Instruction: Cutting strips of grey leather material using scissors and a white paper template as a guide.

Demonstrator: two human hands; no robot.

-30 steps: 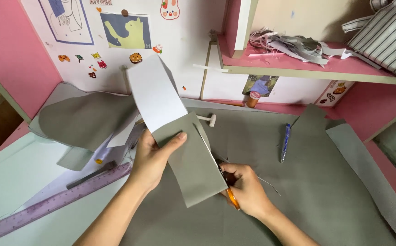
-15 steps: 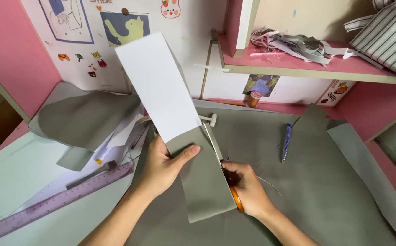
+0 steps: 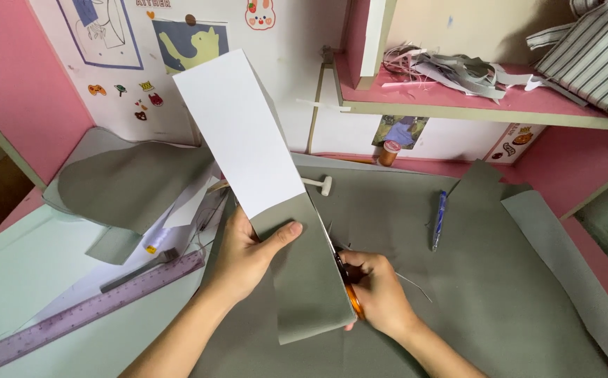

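a wide grey sheet of fabric [image 3: 486,294] covers most of the table from the middle to its right edge, with more grey pieces [image 3: 129,182] heaped toward the back left corner. a long purple ruler [image 3: 87,311] lies slanted along the front left part of the table, on pale green paper [image 3: 17,259]. above the middle of the table, tilted up toward the back wall, stands a long strip [image 3: 262,175] that is white on its upper part and grey below, its lower end hanging just over the fabric near the front. the left hand [image 3: 248,255] pinches this strip at the line where white meets grey, thumb pressed across the grey face and fingers behind it. the right hand [image 3: 374,290] is curled around orange-handled scissors [image 3: 349,294], whose blades run along the strip's right edge; the handles are gripped tight. a blue pen [image 3: 440,218] lies on the fabric toward the right. a small white mallet [image 3: 318,184] rests near the back, just right of the strip.
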